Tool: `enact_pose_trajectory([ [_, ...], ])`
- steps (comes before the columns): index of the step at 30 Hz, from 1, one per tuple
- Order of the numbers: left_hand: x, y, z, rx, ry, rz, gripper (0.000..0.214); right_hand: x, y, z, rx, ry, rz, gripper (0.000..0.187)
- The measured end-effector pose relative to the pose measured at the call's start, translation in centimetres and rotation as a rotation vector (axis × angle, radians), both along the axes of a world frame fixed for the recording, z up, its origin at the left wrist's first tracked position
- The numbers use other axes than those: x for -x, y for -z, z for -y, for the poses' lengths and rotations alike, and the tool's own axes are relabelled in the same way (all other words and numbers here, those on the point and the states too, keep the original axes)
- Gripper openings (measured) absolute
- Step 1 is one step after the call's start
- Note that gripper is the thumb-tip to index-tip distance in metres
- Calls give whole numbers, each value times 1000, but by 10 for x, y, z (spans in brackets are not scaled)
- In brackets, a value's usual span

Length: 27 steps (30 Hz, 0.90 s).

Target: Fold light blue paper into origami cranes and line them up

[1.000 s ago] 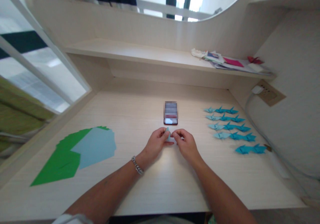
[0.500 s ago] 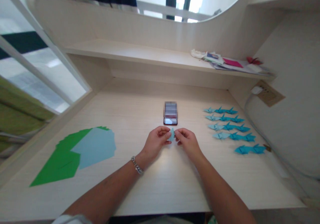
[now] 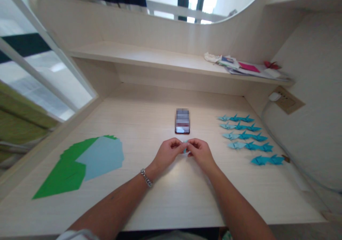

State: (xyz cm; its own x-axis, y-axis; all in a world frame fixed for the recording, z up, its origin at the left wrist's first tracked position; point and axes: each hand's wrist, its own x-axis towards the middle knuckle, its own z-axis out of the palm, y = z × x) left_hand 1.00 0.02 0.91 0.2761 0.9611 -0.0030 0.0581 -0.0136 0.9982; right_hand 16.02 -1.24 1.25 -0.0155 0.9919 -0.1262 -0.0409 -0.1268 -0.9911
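Note:
My left hand [image 3: 168, 153] and my right hand [image 3: 200, 152] meet at the middle of the wooden desk [image 3: 165, 193]. Both pinch a small light blue folded paper piece [image 3: 185, 147] between their fingertips; only a sliver of it shows. A metal bracelet [image 3: 146, 178] is on my left wrist. A phone [image 3: 182, 121] lies flat just beyond my hands. Several folded blue paper cranes [image 3: 247, 137] sit in rows to the right.
A stack of green and light blue paper sheets [image 3: 88, 161] lies at the left. A shelf [image 3: 149, 56] runs along the back, with papers and a red paper figure [image 3: 248, 68] at its right end. A wall socket and cable [image 3: 280, 99] are at the right.
My fingers have closed in on the folded piece, so less of it shows than half a second ago. My hands stay in the same place.

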Motion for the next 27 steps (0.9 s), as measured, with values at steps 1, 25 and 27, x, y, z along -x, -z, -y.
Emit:
enact_pose_trajectory([
  [1, 0, 0, 0, -14, -3, -19, 26, 1, 1, 0, -10, -2, 17, 19],
  [25, 1, 2, -1, 82, -101, 160, 30, 5, 5, -1, -131, 162, -57, 22],
  [27, 1, 1, -1, 65, -110, 174, 31, 4, 5, -1, -164, 155, -13, 20],
])
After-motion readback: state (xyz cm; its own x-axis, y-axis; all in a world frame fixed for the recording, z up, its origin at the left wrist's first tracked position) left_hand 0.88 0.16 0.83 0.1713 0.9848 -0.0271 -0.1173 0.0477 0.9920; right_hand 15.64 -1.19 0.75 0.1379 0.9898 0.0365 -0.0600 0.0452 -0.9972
